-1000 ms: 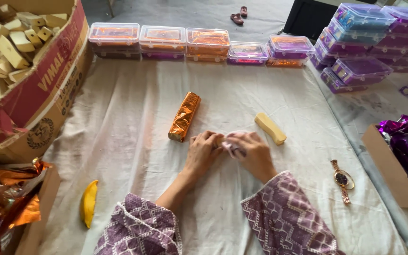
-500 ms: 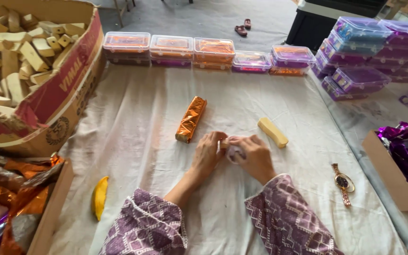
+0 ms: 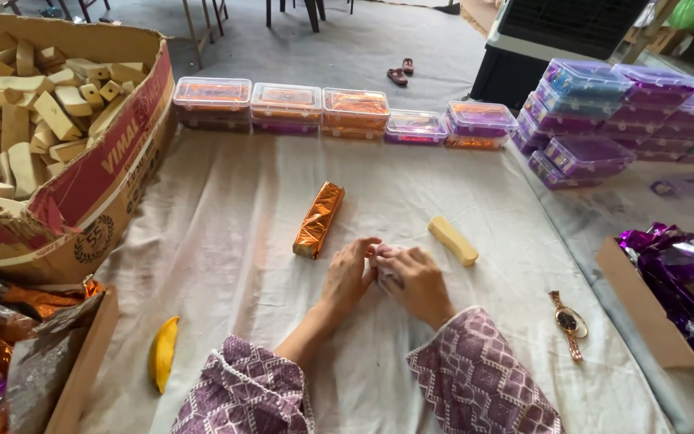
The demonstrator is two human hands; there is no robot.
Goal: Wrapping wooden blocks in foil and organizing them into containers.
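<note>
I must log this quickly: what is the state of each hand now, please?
Left hand: curled shut on the small wrapped piece, on the white cloth.
Right hand: also shut on the small wrapped piece.

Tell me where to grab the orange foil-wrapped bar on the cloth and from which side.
Probably best: take the orange foil-wrapped bar across its narrow width near the middle, coming from above. It lies flat, long and slim, with bare white cloth along both long sides.
</note>
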